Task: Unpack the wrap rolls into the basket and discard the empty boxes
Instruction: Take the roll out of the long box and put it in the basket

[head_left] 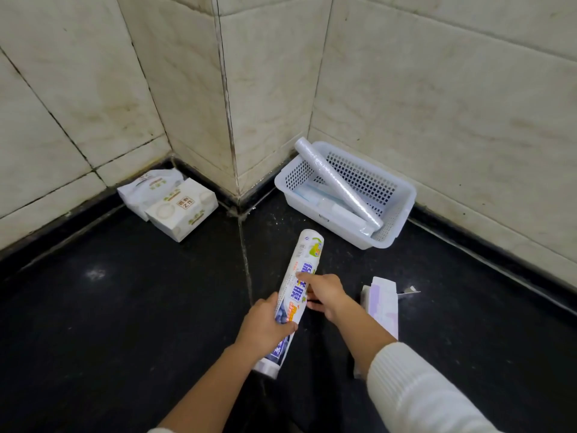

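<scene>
Left hand [265,323] wrapped around printed wrap roll [301,276], low end; right hand [324,293] fingers curled against its middle. Angled toward white basket [396,220] holding clear roll [337,185]. Opened box [385,304] beside right forearm on black worktop [125,307]; tissue packs [175,204] by tiled wall.

I see a glossy printed wrap roll [300,282], a perforated white plastic basket [394,220], a polished black stone floor [125,307], and stained, matt wall tiles [437,104].
</scene>
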Available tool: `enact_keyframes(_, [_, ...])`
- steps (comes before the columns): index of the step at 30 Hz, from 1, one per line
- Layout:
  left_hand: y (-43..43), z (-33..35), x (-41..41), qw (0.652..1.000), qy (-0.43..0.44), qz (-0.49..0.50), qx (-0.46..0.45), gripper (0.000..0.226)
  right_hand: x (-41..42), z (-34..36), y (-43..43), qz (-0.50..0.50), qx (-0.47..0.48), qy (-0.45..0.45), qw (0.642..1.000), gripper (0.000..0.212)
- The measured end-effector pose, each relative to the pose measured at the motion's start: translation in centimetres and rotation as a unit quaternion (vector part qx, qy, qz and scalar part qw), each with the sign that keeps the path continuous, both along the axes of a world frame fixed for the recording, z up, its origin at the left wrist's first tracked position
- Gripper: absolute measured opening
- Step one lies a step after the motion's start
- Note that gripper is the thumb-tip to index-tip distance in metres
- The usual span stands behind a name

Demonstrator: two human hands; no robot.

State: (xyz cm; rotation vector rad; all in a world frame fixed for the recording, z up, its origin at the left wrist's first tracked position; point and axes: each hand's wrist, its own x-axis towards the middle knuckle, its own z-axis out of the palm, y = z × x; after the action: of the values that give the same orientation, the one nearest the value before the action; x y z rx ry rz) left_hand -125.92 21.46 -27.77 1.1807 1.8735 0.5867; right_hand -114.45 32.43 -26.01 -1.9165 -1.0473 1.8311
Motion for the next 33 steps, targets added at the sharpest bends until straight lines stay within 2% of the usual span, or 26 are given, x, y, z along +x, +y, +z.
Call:
enact_keyframes(3, [0.5,0.5,-0.3,0.999,-0.023,0.021,-0.019,0.046,0.2,0.2,-0.2,-0.045,0.006,0.022,0.999,0.02])
enact_keyframes(6, [0.5,1.1,-1.4,0.974,-0.203,0.089,-0.053,0.039,0.4,0.6,0.2,-0.063,0.041,0.042,0.996,0.025])
enact_keyframes(8, [0.1,1.8,-2.4,0.946,-0.303,0.086,-0.073,0.037,0.6,1.3,1.1,-0.057,0.097,0.047,0.993,0.019])
enact_keyframes(9, [-0.2,2.1,-2.9,0.938,-0.332,0.071,-0.074,0.038,0.7,1.8,1.7,-0.064,0.118,0.053,0.99,0.017])
enact_keyframes(12, [-0.4,3.2,-4.0,0.92,-0.388,0.039,-0.051,0.041,0.8,4.0,3.6,-0.066,0.148,0.072,0.984,0.037])
enact_keyframes(16, [0.5,4.6,-4.7,0.912,-0.41,0.02,-0.008,0.05,0.9,7.4,5.7,0.016,0.173,0.089,0.981,0.039])
enact_keyframes(20, [1.3,5.6,-5.2,0.907,-0.42,0.004,0.008,0.056,0.8,10.1,6.6,0.042,0.192,0.116,0.974,0.048])
enact_keyframes(24, [1.8,5.9,-4.8,0.885,-0.464,0.048,0.018,0.044,0.8,11.4,6.9,-0.011,0.218,0.115,0.969,0.059])
enact_keyframes(27, [2.6,6.0,-4.2,0.882,-0.463,0.086,0.026,0.039,1.1,12.1,7.0,-0.048,0.239,0.103,0.964,0.064])
enact_keyframes(29, [3.0,6.1,-4.1,0.887,-0.449,0.1,0.03,0.04,1.6,12.6,7.3,-0.073,0.256,0.099,0.959,0.058])
enact_keyframes(33, [3.3,5.5,-4.7,0.912,-0.399,0.09,0.021,0.038,3.9,14.9,8.7,-0.119,0.294,0.105,0.943,0.029])
